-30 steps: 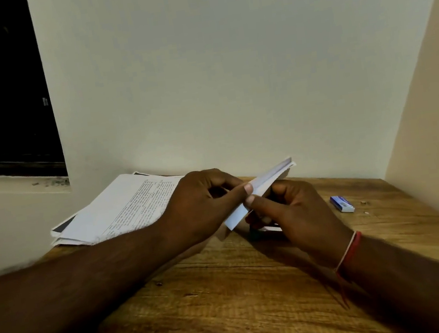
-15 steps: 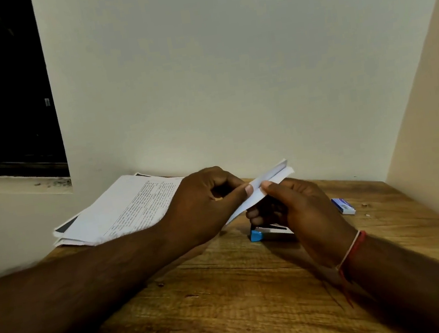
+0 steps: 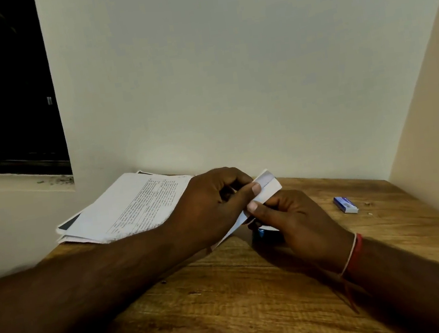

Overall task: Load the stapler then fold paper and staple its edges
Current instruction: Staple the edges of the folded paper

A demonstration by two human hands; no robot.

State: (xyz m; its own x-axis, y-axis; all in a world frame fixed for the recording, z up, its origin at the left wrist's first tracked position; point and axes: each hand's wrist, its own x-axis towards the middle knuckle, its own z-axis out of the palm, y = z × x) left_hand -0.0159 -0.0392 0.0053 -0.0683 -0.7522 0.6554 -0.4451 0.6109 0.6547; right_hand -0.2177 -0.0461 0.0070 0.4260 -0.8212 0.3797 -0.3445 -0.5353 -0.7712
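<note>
Folded paper point(image 3: 269, 187) is held just above the counter point(image 3: 232, 305), toward its back edge, between both grips. Left grip point(image 3: 212, 204) grasps the sheet's left portion, with the thumb laid flat along the upper face and the fingers curled beneath. Right grip point(image 3: 296, 220) pinches the lower edge of the same sheet, its thumb tip pressed on top just below the left thumb. Stapler point(image 3: 264, 232) lies on the counter directly under the right grip, with only its blue end showing; contact with that hand cannot be determined. A small blue-and-white box point(image 3: 345, 204) lies on the counter to the right, apart from both grips. A stack of printed sheets point(image 3: 133, 206) sits at the back left, behind the left wrist. A red band point(image 3: 355, 253) circles the right wrist.
</note>
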